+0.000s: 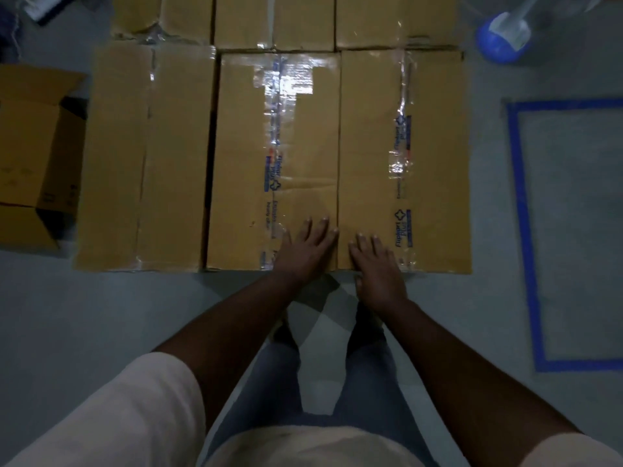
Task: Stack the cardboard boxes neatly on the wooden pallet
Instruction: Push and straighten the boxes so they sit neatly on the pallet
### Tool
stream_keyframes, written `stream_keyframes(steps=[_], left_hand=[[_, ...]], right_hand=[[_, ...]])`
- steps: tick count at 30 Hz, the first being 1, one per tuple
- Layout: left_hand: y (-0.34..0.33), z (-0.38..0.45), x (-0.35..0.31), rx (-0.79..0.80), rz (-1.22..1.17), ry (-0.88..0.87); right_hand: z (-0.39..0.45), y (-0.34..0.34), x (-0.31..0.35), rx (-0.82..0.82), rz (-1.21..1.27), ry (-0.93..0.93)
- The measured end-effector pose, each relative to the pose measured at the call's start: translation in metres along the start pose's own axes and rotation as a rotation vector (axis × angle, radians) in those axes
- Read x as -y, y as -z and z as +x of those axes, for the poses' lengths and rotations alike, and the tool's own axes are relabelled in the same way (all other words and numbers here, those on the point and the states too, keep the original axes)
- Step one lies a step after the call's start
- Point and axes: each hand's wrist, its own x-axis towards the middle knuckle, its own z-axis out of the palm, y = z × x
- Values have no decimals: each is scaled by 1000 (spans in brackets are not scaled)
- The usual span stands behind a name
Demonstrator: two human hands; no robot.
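Note:
Three taped brown cardboard boxes lie side by side in front of me: a left box (145, 156), a middle box (249, 156) and a right box (435, 156). Behind them runs a second row of boxes (303, 21). My left hand (305, 247) rests flat, fingers spread, on the near right corner of the middle box. My right hand (377, 264) lies flat on the near left corner of the right box. Both hands sit beside the seam between those two boxes. The pallet is hidden under the boxes.
An opened cardboard box (37, 163) stands on the floor at the left. A rectangle of blue tape (526, 230) marks the grey floor at the right. A blue and white object (504, 37) sits at the far right. My legs stand just before the boxes.

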Motion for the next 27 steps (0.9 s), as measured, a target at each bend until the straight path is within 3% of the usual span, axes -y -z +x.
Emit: stream_keyframes(steps=[5,10,15,21,27], left_hand=[[-2,8,-9,-19,34,38],[3,4,-38,-31,-15,176],[41,-12,-98,-161,-252,305],[45,-52,-133,-471,-604,350],[57,-66,-183,-500,-791,312]], right_hand=[[3,4,-14,50,56,83],[4,42,-33,242,205,172],[-28,85,-62,-83,361,104],[-88,114,-88,-197,549,35],[-135,136,-110,-317,620,-24]])
